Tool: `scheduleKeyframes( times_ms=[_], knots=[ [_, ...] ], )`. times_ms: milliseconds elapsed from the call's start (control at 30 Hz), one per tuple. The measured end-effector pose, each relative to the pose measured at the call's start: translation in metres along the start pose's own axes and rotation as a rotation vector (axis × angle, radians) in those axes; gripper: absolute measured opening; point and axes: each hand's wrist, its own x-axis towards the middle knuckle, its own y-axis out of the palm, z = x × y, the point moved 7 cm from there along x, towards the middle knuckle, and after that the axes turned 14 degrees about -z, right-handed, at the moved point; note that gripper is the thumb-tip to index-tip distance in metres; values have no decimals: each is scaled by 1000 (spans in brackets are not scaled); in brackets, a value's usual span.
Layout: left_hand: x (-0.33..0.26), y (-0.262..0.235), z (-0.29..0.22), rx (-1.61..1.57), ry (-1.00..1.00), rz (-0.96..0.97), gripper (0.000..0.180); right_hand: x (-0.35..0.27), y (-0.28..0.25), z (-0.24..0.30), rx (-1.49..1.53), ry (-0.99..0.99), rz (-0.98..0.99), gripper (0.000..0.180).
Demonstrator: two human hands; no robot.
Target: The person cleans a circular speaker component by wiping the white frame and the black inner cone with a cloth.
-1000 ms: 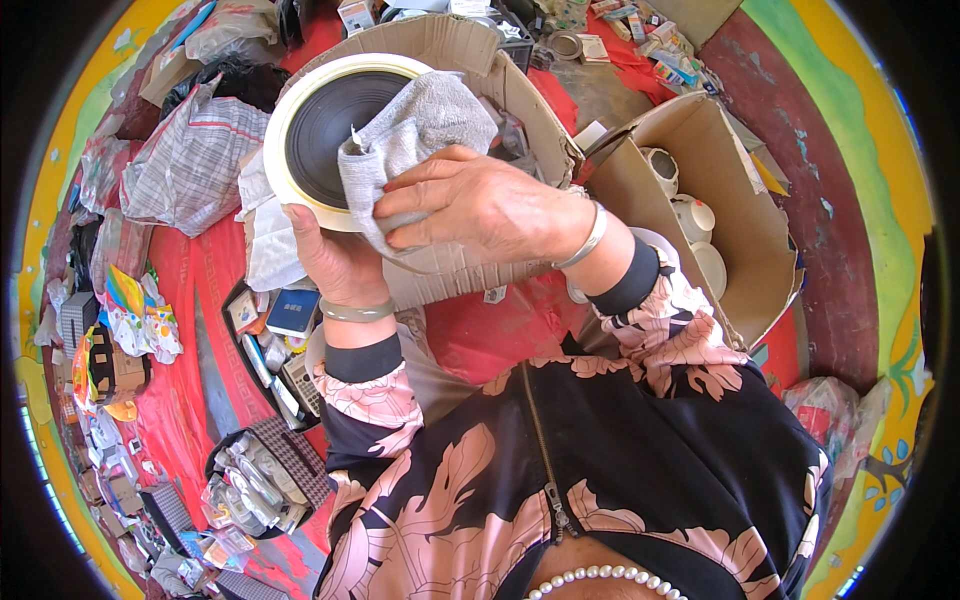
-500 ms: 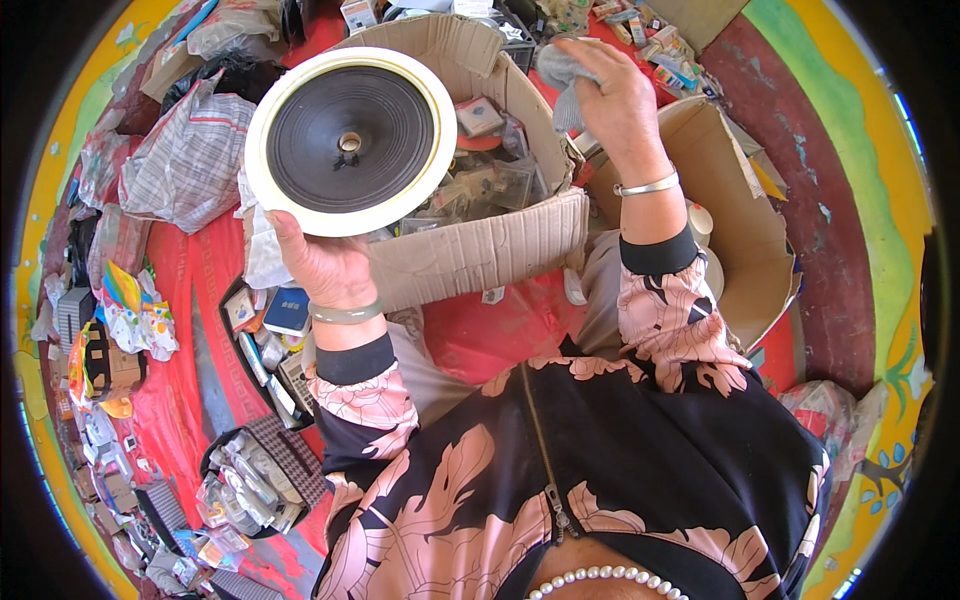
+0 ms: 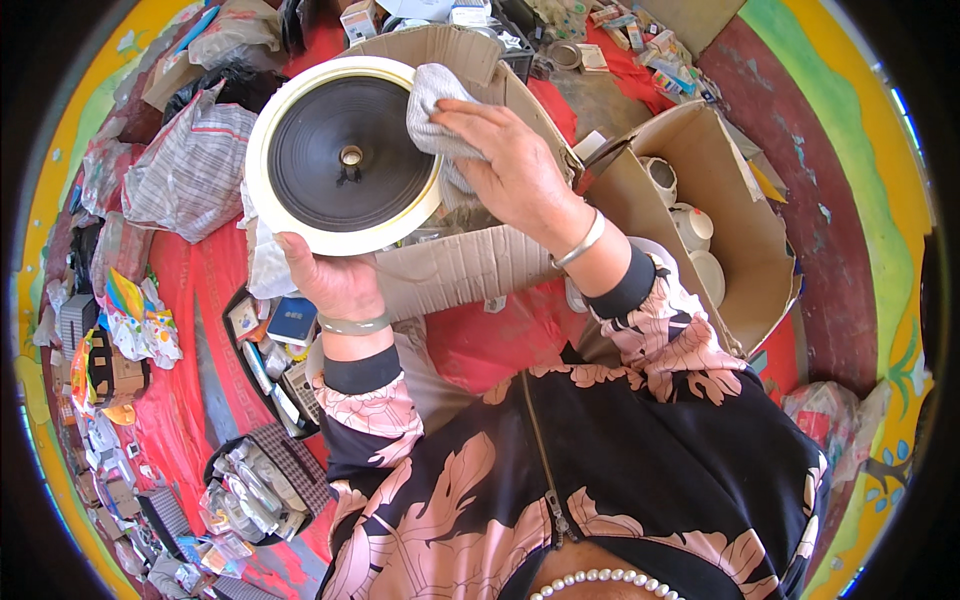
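My left hand (image 3: 335, 287) grips a round speaker (image 3: 345, 215) from below, its thumb against the lower edge of the cream rim. The speaker has a ridged black cone with a small round hole at its centre and faces up toward me. In my right hand (image 3: 520, 170) is a bunched grey cloth (image 3: 437, 110), pressed against the right side of the speaker's rim. My right fingers lie over the cloth. Beneath the speaker stands an open cardboard box (image 3: 470, 265), its contents mostly hidden by the speaker and my right hand.
To the right, another open cardboard box (image 3: 750, 240) holds several white round pieces (image 3: 692, 228). A checked bag (image 3: 190, 165) lies on the left. Below it are a black tray of small items (image 3: 270, 365) and a basket of clear packets (image 3: 290, 465). Red sheeting (image 3: 185, 370) covers the floor.
My right hand has swung left and down, bringing the cloth from beyond the box onto the speaker's rim. The speaker has dropped slightly in my left hand, which still holds it.
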Motion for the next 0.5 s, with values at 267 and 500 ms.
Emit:
scheduleKeyframes(
  times_ms=[267,500],
  knots=[
    [4,6,-5,-17,29,8,67,-26,9,61,7,-142,183,46],
    [2,-1,-2,-41,-25,8,68,14,-48,12,403,504,27,24]
  ],
)
